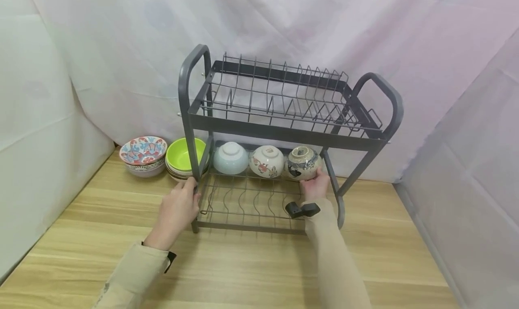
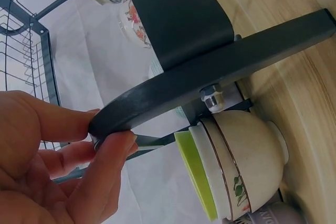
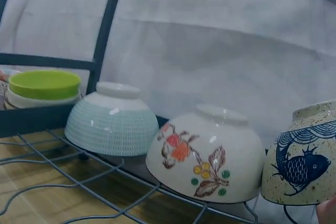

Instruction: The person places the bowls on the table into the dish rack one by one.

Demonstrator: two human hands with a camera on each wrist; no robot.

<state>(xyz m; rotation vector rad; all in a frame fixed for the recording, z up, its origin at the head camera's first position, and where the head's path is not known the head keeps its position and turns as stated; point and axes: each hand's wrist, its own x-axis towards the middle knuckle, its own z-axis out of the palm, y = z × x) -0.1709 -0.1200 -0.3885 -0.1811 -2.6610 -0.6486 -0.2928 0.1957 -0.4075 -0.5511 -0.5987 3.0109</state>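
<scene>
On the lower tier of a dark grey two-tier dish rack (image 1: pixel 284 133), three bowls sit upside down in a row. A pale blue bowl (image 3: pixel 111 121) is leftmost, a white flowered bowl (image 3: pixel 207 156) is in the middle, and a speckled bowl with a blue fish (image 3: pixel 302 163) is rightmost. My right hand (image 1: pixel 315 186) holds the fish bowl at its lower right front edge; in the right wrist view only a bit of finger shows. Around the rack's left front post (image 2: pixel 152 98), my left hand (image 1: pixel 178 203) pinches with thumb and fingers.
Left of the rack stand a stack of patterned bowls (image 1: pixel 143 153) and a stack topped by a lime green bowl (image 1: pixel 179 155), close by the post. The upper tier (image 1: pixel 279 93) with wire dividers overhangs the lower one. White cloth (image 1: pixel 134 52) hangs behind the wooden tabletop (image 1: pixel 243 273).
</scene>
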